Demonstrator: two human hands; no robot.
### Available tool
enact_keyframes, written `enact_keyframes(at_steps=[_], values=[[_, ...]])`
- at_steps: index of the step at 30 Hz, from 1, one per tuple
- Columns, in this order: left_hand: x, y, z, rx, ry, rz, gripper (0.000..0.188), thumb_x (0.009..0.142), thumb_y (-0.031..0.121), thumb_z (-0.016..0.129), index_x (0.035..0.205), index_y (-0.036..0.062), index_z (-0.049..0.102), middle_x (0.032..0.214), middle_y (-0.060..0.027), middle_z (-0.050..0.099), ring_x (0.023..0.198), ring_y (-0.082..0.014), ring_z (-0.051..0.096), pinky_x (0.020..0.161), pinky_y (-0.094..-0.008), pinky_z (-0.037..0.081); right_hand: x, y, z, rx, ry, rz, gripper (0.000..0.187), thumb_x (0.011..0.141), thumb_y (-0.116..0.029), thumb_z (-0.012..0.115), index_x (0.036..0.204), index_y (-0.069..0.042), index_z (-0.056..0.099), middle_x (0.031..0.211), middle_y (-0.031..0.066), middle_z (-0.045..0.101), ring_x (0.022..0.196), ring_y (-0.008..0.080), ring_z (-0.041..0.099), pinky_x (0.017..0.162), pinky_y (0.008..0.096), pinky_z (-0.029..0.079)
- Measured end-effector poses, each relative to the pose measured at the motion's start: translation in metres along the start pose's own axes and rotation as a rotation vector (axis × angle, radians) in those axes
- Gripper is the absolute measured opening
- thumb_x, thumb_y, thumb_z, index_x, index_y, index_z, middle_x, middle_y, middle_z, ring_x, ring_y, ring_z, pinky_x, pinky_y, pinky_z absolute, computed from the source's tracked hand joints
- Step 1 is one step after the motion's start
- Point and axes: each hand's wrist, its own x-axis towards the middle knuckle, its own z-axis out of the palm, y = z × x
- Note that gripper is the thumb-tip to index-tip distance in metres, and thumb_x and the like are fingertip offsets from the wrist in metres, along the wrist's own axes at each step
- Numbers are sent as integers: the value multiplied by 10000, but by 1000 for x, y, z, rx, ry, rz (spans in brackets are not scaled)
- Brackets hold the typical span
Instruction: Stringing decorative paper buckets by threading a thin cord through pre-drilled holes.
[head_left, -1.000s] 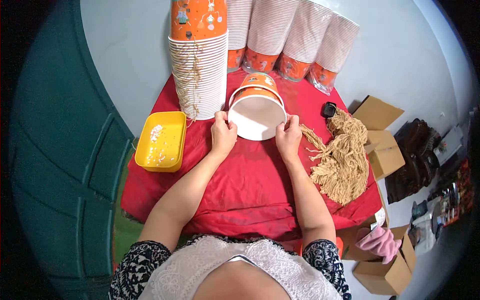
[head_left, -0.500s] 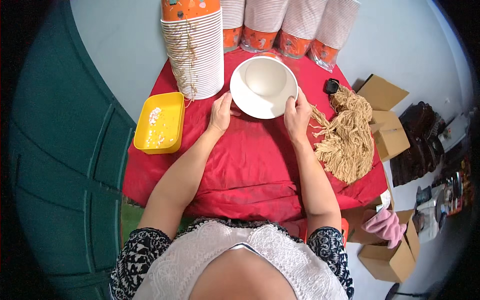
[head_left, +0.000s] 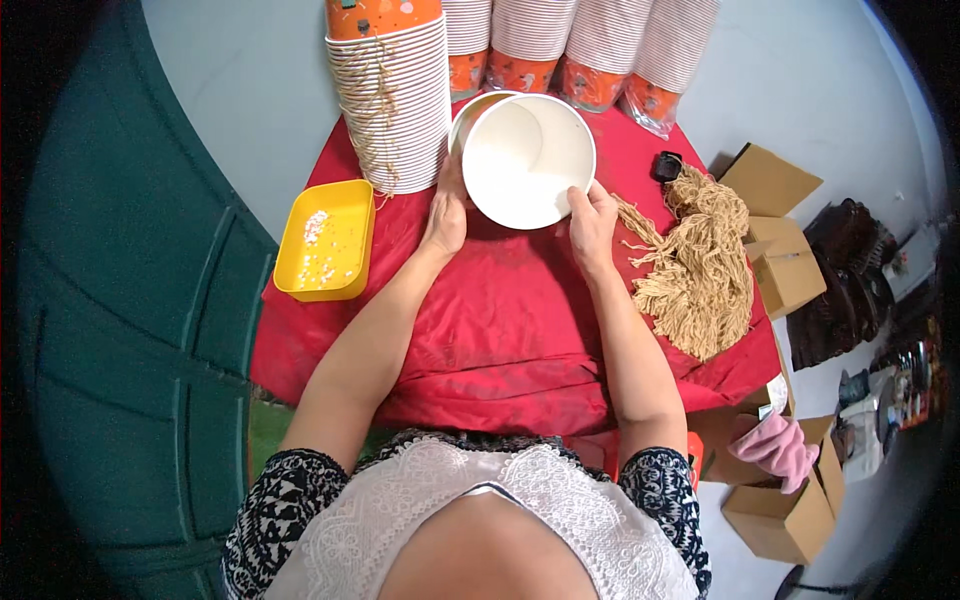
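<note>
Near the far middle of the table, my right hand (head_left: 593,222) grips the rim of a white-lined paper bucket (head_left: 530,195), thumb inside. Its open mouth is tilted toward me. Behind its left edge shows the rim of a second paper bucket (head_left: 462,122), mostly hidden by the first. My left hand (head_left: 446,218) is closed against the left side of these buckets, with its fingertips partly hidden. To the left stands a tall nested stack of paper buckets (head_left: 415,120) with orange printed sides, and tan cords hang down its rims.
A yellow tray (head_left: 364,265) with small white and pink bits sits at the table's left. Tan cords (head_left: 700,290) lie in a heap at the right beside a small black object (head_left: 666,166). Several wrapped bucket stacks (head_left: 597,85) line the back. Cardboard boxes (head_left: 785,265) stand beyond the red-covered table (head_left: 510,320).
The two buckets have come apart sideways, so the second one's rim now shows at the left. My left hand has moved slightly farther up along their side.
</note>
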Motion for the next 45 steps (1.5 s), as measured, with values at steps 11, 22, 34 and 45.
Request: enact_keyframes(at_steps=[11,22,34,45], values=[[6,18,5,223,7,6,594,975,238,270,1494,-47,218,1571,-255,176,1455,-425,106,1153,-447,106,12,11,-8,134,200,-138,212,924,-67,481,1007,55,634,776,45,651,562,87,545,486,262,438],[-2,11,-3,523,-24,-113,805,805,114,558,1459,-142,163,1510,-395,91,1351,-521,214,1152,-490,208,3,-15,-9,316,-1,338,191,953,-105,503,938,25,643,663,58,613,389,86,458,288,217,331],[-2,7,-6,510,8,-147,599,793,55,581,1359,-65,425,1419,-330,340,1233,-482,380,1056,-505,348,6,-12,-10,461,-8,408,199,967,-139,482,920,-3,620,695,74,627,393,96,462,296,213,320],[24,106,-29,1,270,-51,299,1002,239,509,991,-37,621,858,-119,631,818,-209,609,771,-331,478,-2,-12,-9,519,-29,484,137,933,-123,526,897,-27,617,664,34,568,445,98,449,355,234,336]])
